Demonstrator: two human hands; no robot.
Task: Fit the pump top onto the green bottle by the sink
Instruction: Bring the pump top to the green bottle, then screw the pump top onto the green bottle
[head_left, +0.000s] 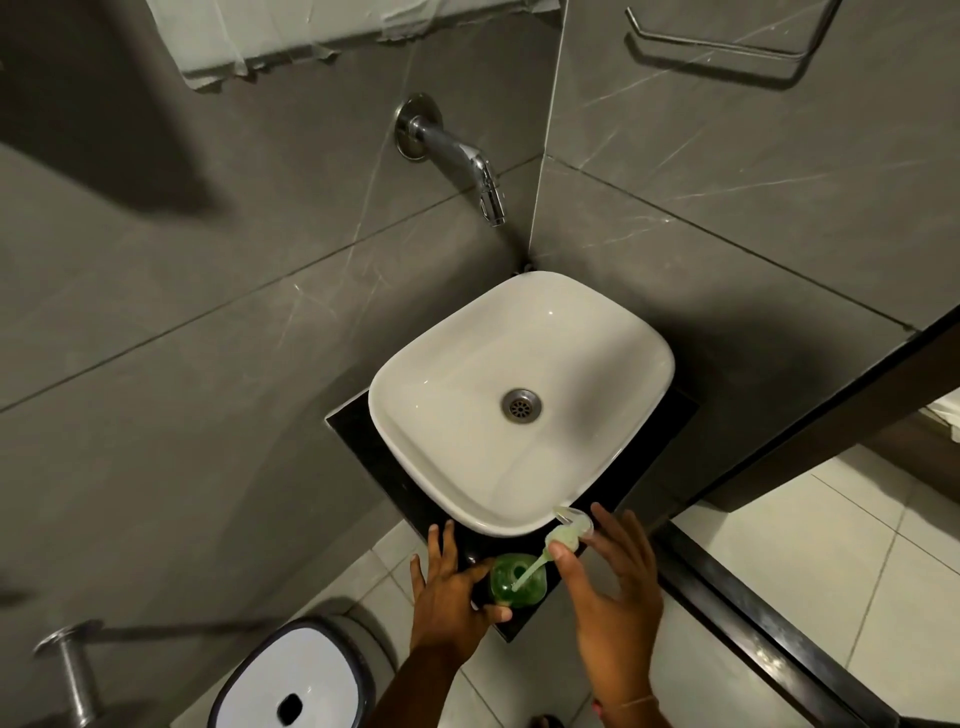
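A green bottle (511, 584) stands upright on the black counter (363, 441), just in front of the white sink (447, 467). My left hand (449, 597) wraps its left side, thumb and fingers against the glass. My right hand (613, 582) pinches the clear pump top (566, 530) between thumb and fingertips, up and to the right of the bottle. The pump leans over. Its pale dip tube (530, 571) slants down into the bottle's open neck.
A chrome tap (467, 161) juts from the grey tiled wall above the sink. A white-lidded bin (296, 686) stands on the floor at lower left. A dark door frame (779, 618) runs along the right. A metal rail (727, 49) hangs on the wall at top right.
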